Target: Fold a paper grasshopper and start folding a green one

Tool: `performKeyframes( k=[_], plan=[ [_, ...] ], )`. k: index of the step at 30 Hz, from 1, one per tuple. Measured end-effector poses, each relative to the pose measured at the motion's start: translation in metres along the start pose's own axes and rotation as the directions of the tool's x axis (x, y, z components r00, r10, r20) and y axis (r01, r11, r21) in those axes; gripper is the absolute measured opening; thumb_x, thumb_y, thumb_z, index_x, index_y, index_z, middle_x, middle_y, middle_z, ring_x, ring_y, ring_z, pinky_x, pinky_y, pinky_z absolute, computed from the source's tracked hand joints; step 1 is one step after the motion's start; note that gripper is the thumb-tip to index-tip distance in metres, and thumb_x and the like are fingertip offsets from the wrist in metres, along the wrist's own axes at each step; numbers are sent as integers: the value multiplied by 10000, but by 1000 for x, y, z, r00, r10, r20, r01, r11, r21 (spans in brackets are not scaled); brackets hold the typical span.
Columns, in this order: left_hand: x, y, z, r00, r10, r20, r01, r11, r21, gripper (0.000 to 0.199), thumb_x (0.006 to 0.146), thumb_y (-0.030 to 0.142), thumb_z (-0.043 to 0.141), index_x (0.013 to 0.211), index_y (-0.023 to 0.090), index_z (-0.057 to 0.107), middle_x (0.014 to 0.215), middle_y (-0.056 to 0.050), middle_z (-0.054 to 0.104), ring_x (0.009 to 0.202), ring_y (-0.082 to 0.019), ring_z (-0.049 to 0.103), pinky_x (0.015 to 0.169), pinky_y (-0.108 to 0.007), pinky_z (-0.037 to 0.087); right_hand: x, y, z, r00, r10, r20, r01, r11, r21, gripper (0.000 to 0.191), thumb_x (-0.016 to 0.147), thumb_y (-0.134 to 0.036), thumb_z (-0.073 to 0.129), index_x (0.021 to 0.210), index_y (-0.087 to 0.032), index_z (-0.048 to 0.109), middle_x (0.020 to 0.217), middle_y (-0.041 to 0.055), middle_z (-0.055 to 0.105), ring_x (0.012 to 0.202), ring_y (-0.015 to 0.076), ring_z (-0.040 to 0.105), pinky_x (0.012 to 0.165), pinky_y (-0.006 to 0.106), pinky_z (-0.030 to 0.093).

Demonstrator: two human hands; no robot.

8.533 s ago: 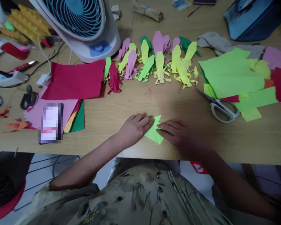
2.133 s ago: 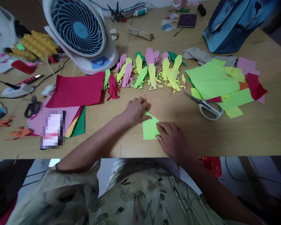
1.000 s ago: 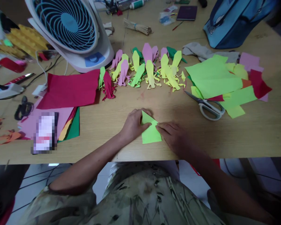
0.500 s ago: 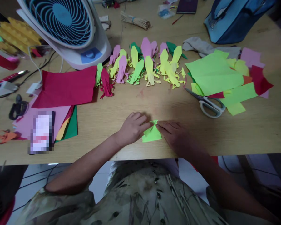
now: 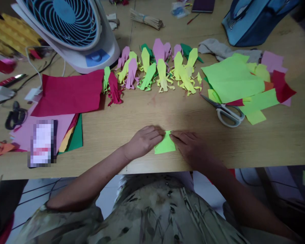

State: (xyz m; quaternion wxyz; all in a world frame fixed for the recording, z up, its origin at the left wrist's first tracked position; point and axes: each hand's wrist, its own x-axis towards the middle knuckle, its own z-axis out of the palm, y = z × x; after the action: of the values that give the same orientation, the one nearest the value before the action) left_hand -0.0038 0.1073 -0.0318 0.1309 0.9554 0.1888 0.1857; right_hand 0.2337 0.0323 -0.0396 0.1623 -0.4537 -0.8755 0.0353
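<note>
A small folded square of lime-green paper [image 5: 165, 145] lies flat near the table's front edge. My left hand [image 5: 146, 140] pinches its upper left corner, the fingers bunched together over it. At the upper right corner, the fingertips of my right hand [image 5: 191, 145] press on the paper with the fingers held together. Part of the paper's left and right edges is hidden under my fingers. Beyond my hands stand several folded paper figures in pink, yellow, green and red, such as a yellow one [image 5: 162, 73].
Scissors [image 5: 230, 113] lie to the right beside a pile of coloured paper [image 5: 234, 79]. On the left are a red sheet [image 5: 69, 91], a phone [image 5: 42, 144] and a white fan [image 5: 101, 40]. A blue bag [image 5: 241, 28] and a stick bundle [image 5: 146, 20] are at the back.
My left fingers have moved slightly up and closed at the upper left corner. The raised flap at the paper's top now lies flat. My right hand has hardly moved.
</note>
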Motion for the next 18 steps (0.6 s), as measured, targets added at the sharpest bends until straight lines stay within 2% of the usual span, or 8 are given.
performKeyframes(
  k=[9,12,18],
  plan=[
    [-7,3,-2,997,81,-1,-81,995,55,243,1014,157,452,1144,150,657,1167,-120,726,1218,-225,627,1050,-402,523,1,-1,-1,1000,-17,-16,16,1000,-19,362,986,-120,408,1286,-101,609,1233,158,663,1089,255,589,947,398,454],
    [-12,3,-1,998,63,-17,-63,998,-1,233,1009,157,468,1109,165,679,1180,-109,729,1244,-225,619,1058,-412,525,0,0,-3,999,-36,-8,36,999,-31,354,978,-118,430,1280,-69,607,1235,165,660,1092,267,580,955,405,448],
    [-17,3,-6,997,51,52,-48,998,-51,271,1026,175,428,1112,164,685,1198,-106,725,1264,-222,602,1094,-418,516,-1,0,-4,999,-28,15,29,999,-25,358,980,-123,430,1288,-92,609,1252,149,659,1106,261,578,975,405,430]
  ],
)
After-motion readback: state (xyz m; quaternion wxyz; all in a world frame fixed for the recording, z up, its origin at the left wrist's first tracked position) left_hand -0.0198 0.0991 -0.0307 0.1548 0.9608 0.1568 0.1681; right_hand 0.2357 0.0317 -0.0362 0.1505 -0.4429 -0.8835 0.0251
